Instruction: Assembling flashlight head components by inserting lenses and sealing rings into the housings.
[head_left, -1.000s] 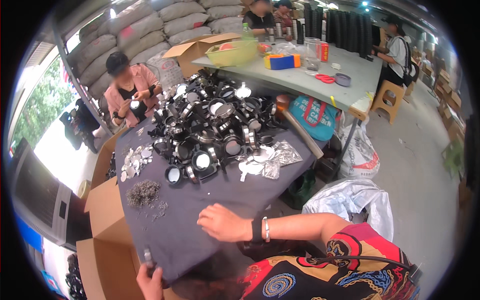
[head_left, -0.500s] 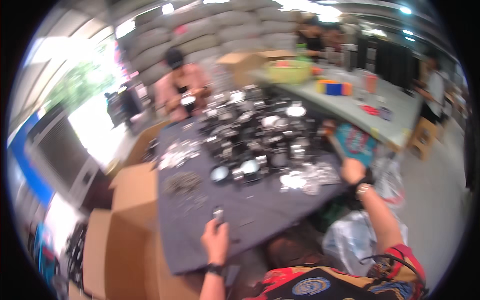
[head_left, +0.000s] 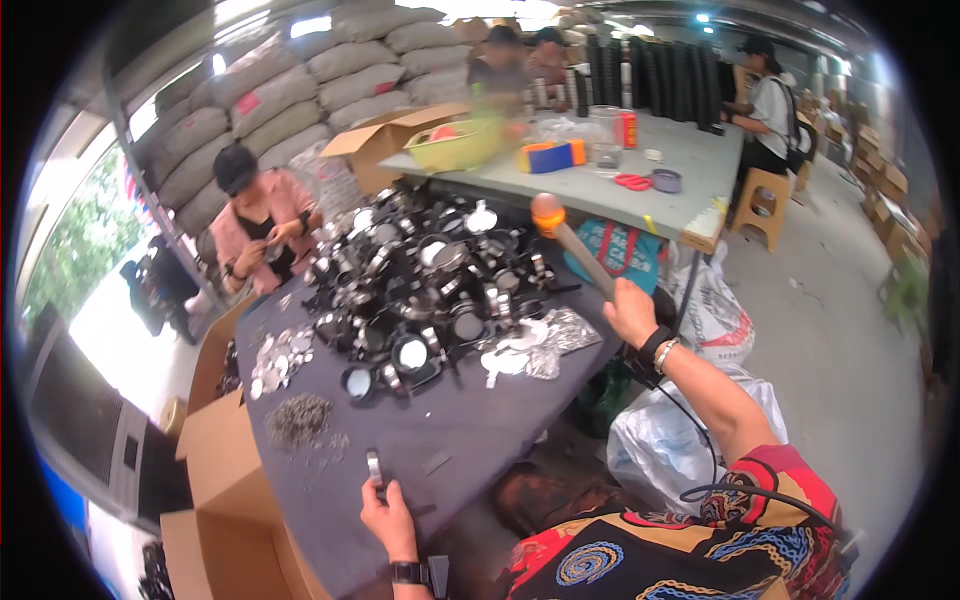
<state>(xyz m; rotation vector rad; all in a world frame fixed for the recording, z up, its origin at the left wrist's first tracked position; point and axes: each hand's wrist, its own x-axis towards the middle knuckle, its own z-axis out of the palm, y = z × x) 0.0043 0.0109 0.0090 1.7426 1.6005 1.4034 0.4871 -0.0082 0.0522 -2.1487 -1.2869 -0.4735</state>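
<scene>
My left hand (head_left: 388,518) is closed around a small silver metal part (head_left: 374,467) above the near part of the grey-covered table (head_left: 400,435). My right hand (head_left: 630,312) grips the handle of a mallet (head_left: 585,258), its orange-ringed head raised past the table's right edge. Beyond my hands lies a heap of black and silver parts (head_left: 440,255), some with round shiny faces. Small silver discs (head_left: 282,358) are spread on the left. Nearer lies a pile of tiny grey metal pieces (head_left: 300,418). A thin flat grey piece (head_left: 437,463) rests right of my left hand.
Open cardboard boxes (head_left: 225,460) stand along the table's left side. Plastic bags (head_left: 690,430) and a teal bag (head_left: 620,255) are on the right. A person in pink (head_left: 255,225) works across the heap. Behind, a long table (head_left: 690,190) carries a yellow-green basket (head_left: 450,150).
The whole view has shifted and become sharper. My right hand has come in from the right with the mallet, now plainly visible. My left hand still holds the small metal part.
</scene>
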